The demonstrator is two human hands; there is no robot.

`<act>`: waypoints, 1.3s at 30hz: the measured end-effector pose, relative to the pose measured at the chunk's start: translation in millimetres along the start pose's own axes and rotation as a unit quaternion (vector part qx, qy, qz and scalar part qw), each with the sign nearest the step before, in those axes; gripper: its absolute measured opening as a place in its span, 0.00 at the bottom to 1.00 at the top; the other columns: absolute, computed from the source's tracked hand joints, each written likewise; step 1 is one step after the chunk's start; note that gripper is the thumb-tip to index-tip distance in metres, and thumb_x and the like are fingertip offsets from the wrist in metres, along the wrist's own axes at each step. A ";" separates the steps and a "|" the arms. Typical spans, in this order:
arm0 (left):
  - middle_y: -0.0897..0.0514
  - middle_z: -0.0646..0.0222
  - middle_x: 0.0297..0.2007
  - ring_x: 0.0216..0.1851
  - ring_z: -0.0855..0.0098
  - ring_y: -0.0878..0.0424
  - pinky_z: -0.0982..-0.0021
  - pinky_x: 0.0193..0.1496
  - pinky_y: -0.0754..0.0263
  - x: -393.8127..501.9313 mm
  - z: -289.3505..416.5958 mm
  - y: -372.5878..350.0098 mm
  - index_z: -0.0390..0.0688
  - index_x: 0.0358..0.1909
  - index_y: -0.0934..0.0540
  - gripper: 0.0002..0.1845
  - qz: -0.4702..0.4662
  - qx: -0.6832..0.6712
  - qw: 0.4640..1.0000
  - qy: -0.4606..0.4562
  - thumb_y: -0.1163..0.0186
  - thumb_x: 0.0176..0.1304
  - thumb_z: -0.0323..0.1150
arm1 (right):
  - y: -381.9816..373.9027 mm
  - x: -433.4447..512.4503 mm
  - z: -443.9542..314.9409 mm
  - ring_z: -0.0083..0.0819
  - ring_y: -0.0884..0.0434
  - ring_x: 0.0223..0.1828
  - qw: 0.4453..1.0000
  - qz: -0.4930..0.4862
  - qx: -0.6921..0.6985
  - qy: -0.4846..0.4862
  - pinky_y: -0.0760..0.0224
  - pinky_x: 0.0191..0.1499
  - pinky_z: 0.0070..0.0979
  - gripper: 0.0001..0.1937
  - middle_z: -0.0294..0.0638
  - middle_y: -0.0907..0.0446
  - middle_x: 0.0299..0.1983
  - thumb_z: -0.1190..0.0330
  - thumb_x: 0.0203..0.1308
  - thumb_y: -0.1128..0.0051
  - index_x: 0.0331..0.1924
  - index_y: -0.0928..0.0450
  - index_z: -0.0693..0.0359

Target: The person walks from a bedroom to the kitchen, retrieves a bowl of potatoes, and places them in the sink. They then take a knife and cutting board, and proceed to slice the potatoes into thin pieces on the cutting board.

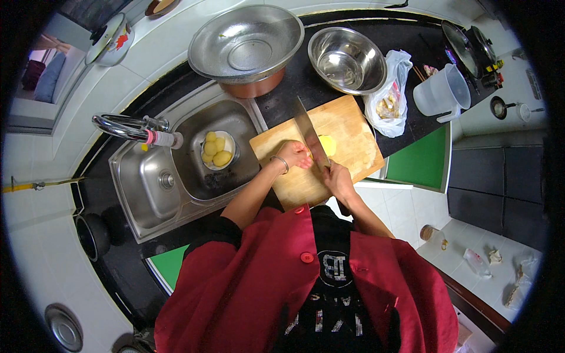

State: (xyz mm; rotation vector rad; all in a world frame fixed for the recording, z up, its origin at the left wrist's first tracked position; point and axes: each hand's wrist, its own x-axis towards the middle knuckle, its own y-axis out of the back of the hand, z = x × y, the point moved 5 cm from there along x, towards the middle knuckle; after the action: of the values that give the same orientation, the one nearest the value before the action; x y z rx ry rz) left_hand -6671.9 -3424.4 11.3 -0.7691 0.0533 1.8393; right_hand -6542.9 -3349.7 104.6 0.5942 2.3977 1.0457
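My right hand (339,180) grips the handle of a cleaver (311,137), whose broad blade stands across a wooden cutting board (353,128). Left of the blade, my left hand (296,154) rests low over the board with its fingers bent close to the steel. A small bit of yellow shows between those fingers and the blade; how firmly they hold it is hidden. Just right of the blade lie flat yellow slices (327,145), which look like potato. In the sink, several peeled potatoes (222,157) sit in a white bowl.
Left of the board is a steel double sink (145,194) with a faucet (128,125). Beyond stand a large steel strainer (250,53) on a brown basin (256,86) and a steel bowl (346,59). A plastic bag (388,99) and a plastic jug (441,92) stand to the right.
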 end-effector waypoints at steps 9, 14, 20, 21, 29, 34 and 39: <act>0.21 0.58 0.27 0.26 0.66 0.19 0.69 0.29 0.21 -4.7 0.1 -2.7 0.32 0.34 0.30 0.06 0.039 0.007 0.999 0.003 0.48 0.59 0.27 | -11.2 5.4 0.4 0.56 0.25 0.28 0.999 -0.010 -0.020 -0.027 0.31 0.32 0.43 0.14 0.62 0.26 0.22 0.65 0.55 0.52 0.27 0.26 0.71; 0.21 0.57 0.26 0.25 0.66 0.19 0.69 0.27 0.21 -2.4 -1.4 -4.7 0.32 0.33 0.31 0.06 0.057 0.002 0.998 -0.002 0.49 0.57 0.26 | 4.5 -2.7 -6.0 0.55 0.24 0.28 1.000 0.022 0.000 0.018 0.32 0.31 0.42 0.10 0.61 0.26 0.23 0.69 0.54 0.53 0.35 0.27 0.69; 0.22 0.60 0.23 0.19 0.69 0.21 0.71 0.21 0.23 -11.1 -2.8 -9.9 0.32 0.34 0.31 0.07 0.110 0.008 0.992 -0.064 0.48 0.56 0.25 | 16.4 -17.6 -13.3 0.53 0.24 0.26 0.993 0.063 -0.067 0.078 0.32 0.28 0.39 0.10 0.59 0.26 0.24 0.73 0.55 0.53 0.40 0.29 0.66; 0.23 0.61 0.22 0.20 0.71 0.22 0.71 0.22 0.25 -18.2 -3.6 -6.9 0.35 0.35 0.29 0.06 0.122 0.012 0.989 -0.077 0.48 0.55 0.24 | 10.6 -16.9 -8.5 0.53 0.24 0.26 0.997 0.022 -0.055 0.050 0.32 0.29 0.39 0.10 0.58 0.26 0.24 0.73 0.55 0.53 0.40 0.29 0.66; 0.21 0.58 0.29 0.32 0.56 0.23 0.62 0.36 0.29 -148.2 -35.4 168.6 0.41 0.28 0.23 0.05 0.595 0.375 0.693 -0.158 0.46 0.48 0.27 | -24.5 -25.8 17.8 0.29 0.26 0.14 0.969 -0.136 0.172 -0.112 0.32 0.17 0.26 0.09 0.42 0.27 0.16 0.70 0.56 0.52 0.33 0.27 0.69; 0.24 0.51 0.35 0.41 0.52 0.26 0.60 0.43 0.31 -168.9 -45.7 214.1 0.39 0.34 0.27 0.12 0.576 0.514 0.635 -0.007 0.43 0.46 0.30 | -19.6 -33.0 20.1 0.28 0.28 0.13 0.965 -0.129 0.188 -0.129 0.34 0.17 0.25 0.08 0.41 0.29 0.15 0.71 0.56 0.54 0.35 0.28 0.68; 0.24 0.51 0.39 0.43 0.53 0.26 0.56 0.47 0.33 -162.3 -50.3 242.4 0.39 0.43 0.32 0.28 0.587 0.432 0.679 0.092 0.36 0.40 0.41 | -18.2 -36.5 8.1 0.41 0.25 0.16 0.991 -0.071 0.109 -0.023 0.32 0.22 0.34 0.09 0.53 0.26 0.18 0.70 0.56 0.53 0.36 0.28 0.69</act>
State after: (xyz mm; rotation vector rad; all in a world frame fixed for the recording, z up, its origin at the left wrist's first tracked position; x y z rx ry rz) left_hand -6822.6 -3677.3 -19.8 -0.1341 1.7945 2.4478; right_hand -6512.7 -3376.4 94.3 0.5058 2.4899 0.7096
